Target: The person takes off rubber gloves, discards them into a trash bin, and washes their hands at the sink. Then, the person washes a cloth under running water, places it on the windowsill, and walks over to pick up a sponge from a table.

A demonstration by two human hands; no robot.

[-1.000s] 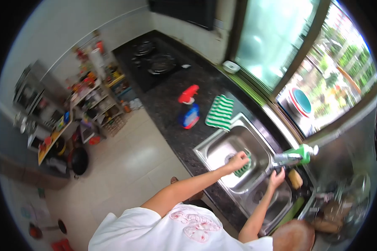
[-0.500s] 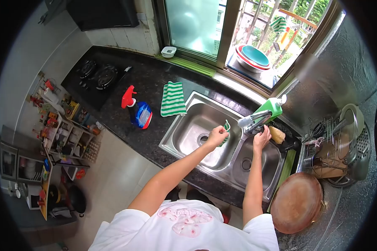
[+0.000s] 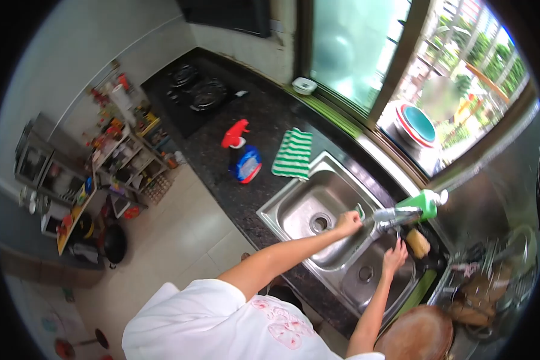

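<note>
1. Shifting nearer the spout since the earlier frame, the person's left hand (image 3: 348, 224) is now hovering over the large rectangular stainless-steel basin (image 3: 294, 207).
2. That hand is gripping a small green-and-white striped fabric cloth (image 3: 360, 211), fingers together on it; only an edge is showing beyond the fist, beside the faucet.
3. The right hand (image 3: 395, 257) is reaching across the smaller stainless-steel basin (image 3: 357, 294) to the curved chrome faucet (image 3: 396, 217). Contact and grip: cannot tell.
4. A larger green-and-white striped cloth (image 3: 293, 153) is lying on the black stone countertop (image 3: 258, 114), untouched.
5. Judgement: the step in hand is seemingly working the faucet while holding the cloth near. Water flow is not showing clearly.
6. Judgement: the next move is calling for a secure cloth hold and sure right-hand contact with the faucet.
</note>
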